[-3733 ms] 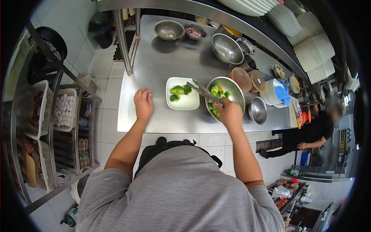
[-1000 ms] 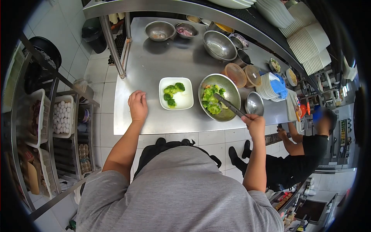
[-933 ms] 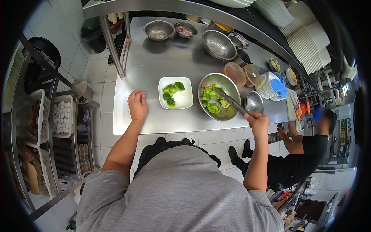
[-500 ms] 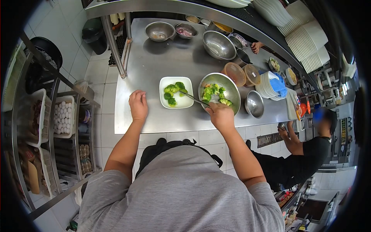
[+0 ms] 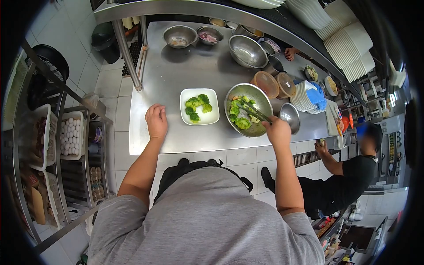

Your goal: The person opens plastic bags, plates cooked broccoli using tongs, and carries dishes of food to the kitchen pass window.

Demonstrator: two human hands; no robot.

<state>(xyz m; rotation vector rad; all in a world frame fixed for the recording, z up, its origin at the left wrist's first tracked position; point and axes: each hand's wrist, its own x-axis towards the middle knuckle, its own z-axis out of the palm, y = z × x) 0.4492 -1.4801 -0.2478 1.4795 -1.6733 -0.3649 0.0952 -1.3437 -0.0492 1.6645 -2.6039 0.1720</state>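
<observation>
- While the right hand [image 5: 279,129] grips the tongs [image 5: 262,115], fingers closed around the handle end, the tips reach among the vegetables [image 5: 242,123] in the large steel bowl [image 5: 267,110]. Whether they pinch a piece: cannot tell.
- Handle-end grip probably keeps the fingers clear of the food and the bowl's rim.
- Left hand [image 5: 156,120] lies palm down on the steel table [image 5: 176,143] near its front edge, fingers loosely together, slightly bent, holding nothing. Judged a light brace.
- White square dish [image 5: 209,118] stands upright between the left hand and the large bowl, just beside the latter; the short gap likely limits drips. Broccoli florets [image 5: 192,106] sit in a loose cluster inside.
- Small steel bowl [image 5: 289,118] stands close on the large bowl's right; lidded tubs [image 5: 265,85] lie behind.
- Writing: pale mark on one tub lid [image 5: 286,83], illegible. Shelf carton [image 5: 31,177] carries reddish print, too small to read. No brand identifiable.
</observation>
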